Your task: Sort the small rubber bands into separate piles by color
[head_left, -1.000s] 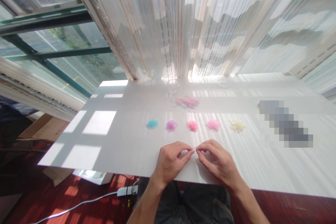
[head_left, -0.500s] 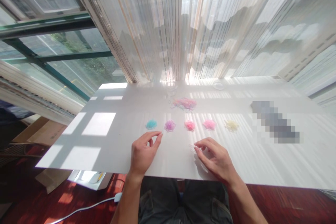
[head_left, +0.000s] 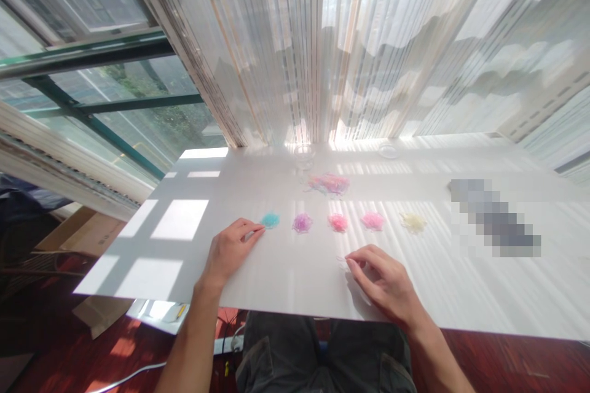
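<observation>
On the white table [head_left: 286, 270] lie five small heaps of tiny thin loops in a row: teal heap [head_left: 270, 220], purple heap [head_left: 302, 223], coral heap [head_left: 338, 222], pink heap [head_left: 372, 220], pale yellow heap [head_left: 413, 222]. A mixed pink heap [head_left: 329, 183] lies farther back. My left hand [head_left: 229, 249] rests on the table, fingertips pinched just left of the teal heap. My right hand [head_left: 380, 279] rests near the front edge, fingers curled beside a thin clear loop [head_left: 342, 261].
Two clear glass dishes [head_left: 304, 152] [head_left: 388, 148] stand at the table's back edge under sheer curtains. A blurred grey patch [head_left: 495, 218] covers something at the right. Below the front edge are my lap, a white power strip [head_left: 225, 344], and cardboard [head_left: 78, 230] at left.
My hands were together near the front edge. The left hand has since moved away leftward and forward to the teal heap; the right hand stayed almost in place.
</observation>
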`<state>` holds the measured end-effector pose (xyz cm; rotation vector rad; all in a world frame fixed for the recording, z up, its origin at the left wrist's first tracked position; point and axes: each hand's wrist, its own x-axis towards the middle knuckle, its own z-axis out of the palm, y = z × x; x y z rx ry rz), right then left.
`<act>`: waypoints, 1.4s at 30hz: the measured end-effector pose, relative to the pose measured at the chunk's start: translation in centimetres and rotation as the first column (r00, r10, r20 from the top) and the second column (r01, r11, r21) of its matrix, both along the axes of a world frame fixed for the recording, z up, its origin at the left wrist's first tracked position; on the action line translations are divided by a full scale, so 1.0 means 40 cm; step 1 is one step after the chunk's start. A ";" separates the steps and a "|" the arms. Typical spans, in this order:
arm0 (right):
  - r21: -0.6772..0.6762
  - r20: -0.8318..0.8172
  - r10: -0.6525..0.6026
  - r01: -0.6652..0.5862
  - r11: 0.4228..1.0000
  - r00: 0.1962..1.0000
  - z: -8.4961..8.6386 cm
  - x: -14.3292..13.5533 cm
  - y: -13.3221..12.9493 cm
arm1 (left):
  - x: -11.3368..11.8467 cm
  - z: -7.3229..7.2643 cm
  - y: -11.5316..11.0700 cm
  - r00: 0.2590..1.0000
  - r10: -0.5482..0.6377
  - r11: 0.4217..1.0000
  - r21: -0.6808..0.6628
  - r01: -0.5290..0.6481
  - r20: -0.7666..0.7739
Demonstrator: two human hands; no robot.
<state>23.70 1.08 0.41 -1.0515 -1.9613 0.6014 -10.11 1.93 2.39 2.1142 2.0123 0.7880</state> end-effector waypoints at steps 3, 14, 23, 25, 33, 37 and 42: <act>-0.009 -0.006 0.002 -0.002 1.000 1.000 -0.001 0.000 0.000 | -0.004 -0.005 0.000 1.000 -0.002 1.000 0.012 0.002 0.002; -0.012 -0.012 0.003 -0.003 1.000 1.000 -0.002 0.001 -0.002 | -0.011 -0.010 0.001 0.998 0.025 1.000 -0.003 -0.026 -0.063; -0.013 -0.005 -0.007 0.006 1.000 1.000 0.003 0.000 -0.002 | 0.007 -0.009 -0.011 0.992 0.053 0.997 0.060 -0.046 -0.118; -0.012 -0.008 -0.010 0.010 1.000 1.000 0.002 0.000 -0.003 | 0.014 -0.007 -0.014 0.990 0.058 0.994 0.099 -0.046 -0.128; 0.012 -0.051 -0.180 0.181 0.983 0.982 -0.009 -0.002 -0.001 | 0.217 0.010 -0.058 0.946 -0.314 0.941 0.156 0.300 0.077; 0.007 -0.029 -0.195 0.196 0.981 0.980 -0.007 0.007 -0.001 | 0.322 -0.016 -0.048 0.918 -0.396 0.917 0.072 0.392 0.036; -0.054 0.072 -0.166 0.170 0.984 0.983 -0.007 0.023 -0.012 | 0.353 -0.049 -0.032 0.930 -0.367 0.928 0.061 0.366 -0.005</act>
